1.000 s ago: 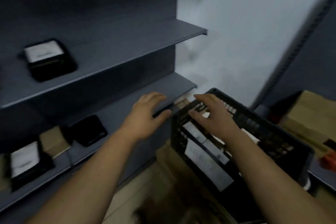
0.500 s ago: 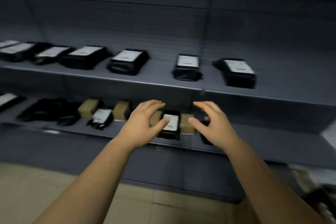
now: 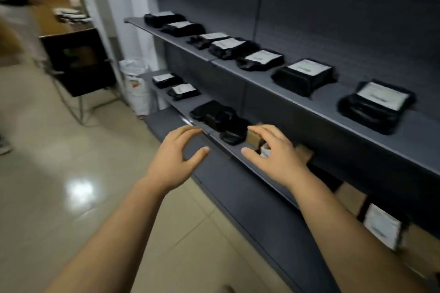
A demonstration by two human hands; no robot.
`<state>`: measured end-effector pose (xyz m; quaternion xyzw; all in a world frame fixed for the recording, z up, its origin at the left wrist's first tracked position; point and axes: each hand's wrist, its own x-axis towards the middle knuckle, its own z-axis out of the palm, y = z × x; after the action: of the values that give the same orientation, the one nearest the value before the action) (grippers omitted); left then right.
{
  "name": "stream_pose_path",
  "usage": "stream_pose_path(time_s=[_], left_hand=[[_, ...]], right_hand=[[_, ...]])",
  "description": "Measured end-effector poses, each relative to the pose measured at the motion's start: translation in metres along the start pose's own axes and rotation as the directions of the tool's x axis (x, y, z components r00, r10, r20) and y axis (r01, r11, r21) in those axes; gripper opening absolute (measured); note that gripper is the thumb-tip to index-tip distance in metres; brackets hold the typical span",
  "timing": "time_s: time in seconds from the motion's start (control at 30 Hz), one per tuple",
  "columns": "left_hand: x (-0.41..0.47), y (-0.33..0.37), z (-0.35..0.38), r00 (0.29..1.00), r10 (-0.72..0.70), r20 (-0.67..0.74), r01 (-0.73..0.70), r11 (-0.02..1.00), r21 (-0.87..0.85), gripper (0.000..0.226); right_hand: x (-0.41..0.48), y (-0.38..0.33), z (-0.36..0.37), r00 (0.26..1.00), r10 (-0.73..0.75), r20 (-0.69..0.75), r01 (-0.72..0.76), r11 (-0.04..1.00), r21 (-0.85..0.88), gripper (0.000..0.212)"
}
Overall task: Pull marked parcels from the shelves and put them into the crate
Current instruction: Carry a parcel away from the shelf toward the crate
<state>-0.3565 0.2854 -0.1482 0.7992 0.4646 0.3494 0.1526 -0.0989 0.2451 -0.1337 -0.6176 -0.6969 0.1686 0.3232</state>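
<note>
Dark grey shelves run along the right. The upper shelf (image 3: 273,83) carries several black parcels with white labels, such as one (image 3: 303,74) in the middle and one (image 3: 376,104) at the right. The lower shelf (image 3: 221,143) holds black parcels (image 3: 214,113), small brown boxes (image 3: 254,137) and labelled parcels (image 3: 183,90). My left hand (image 3: 176,157) hovers in front of the lower shelf's edge, fingers spread and empty. My right hand (image 3: 273,152) hovers over the lower shelf beside a brown box, fingers relaxed, holding nothing. The crate is out of view.
A black-framed cart or chair (image 3: 78,62) stands on the tiled floor (image 3: 71,173) at the left. A white sack (image 3: 137,85) leans by the shelf's end. A blurred person (image 3: 14,7) is at the far left. Another labelled parcel (image 3: 382,227) lies under the lower shelf at right.
The view has swung left from the crate, past the shelf front, to look along the shelves. Both hands stay raised, apart and empty.
</note>
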Motion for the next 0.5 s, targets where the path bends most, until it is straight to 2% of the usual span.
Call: stream_pose_path(time_s=[0.13, 0.3, 0.5], left_hand=[[0.019, -0.048, -0.022, 0.990, -0.121, -0.069, 0.127, 0.988, 0.085, 0.051], [0.062, -0.096, -0.057, 0.963, -0.208, -0.169, 0.239, 0.952, 0.192, 0.051], [0.073, -0.159, -0.085, 0.904, -0.336, -0.263, 0.387, 0.905, 0.175, 0.053]], right_hand=[[0.076, -0.008, 0.051, 0.988, -0.107, 0.114, 0.098, 0.992, 0.081, 0.060], [0.177, -0.032, 0.095, 0.951, -0.248, 0.186, 0.227, 0.965, 0.131, 0.060], [0.258, -0.071, 0.164, 0.878, -0.370, 0.304, 0.329, 0.927, 0.178, 0.058]])
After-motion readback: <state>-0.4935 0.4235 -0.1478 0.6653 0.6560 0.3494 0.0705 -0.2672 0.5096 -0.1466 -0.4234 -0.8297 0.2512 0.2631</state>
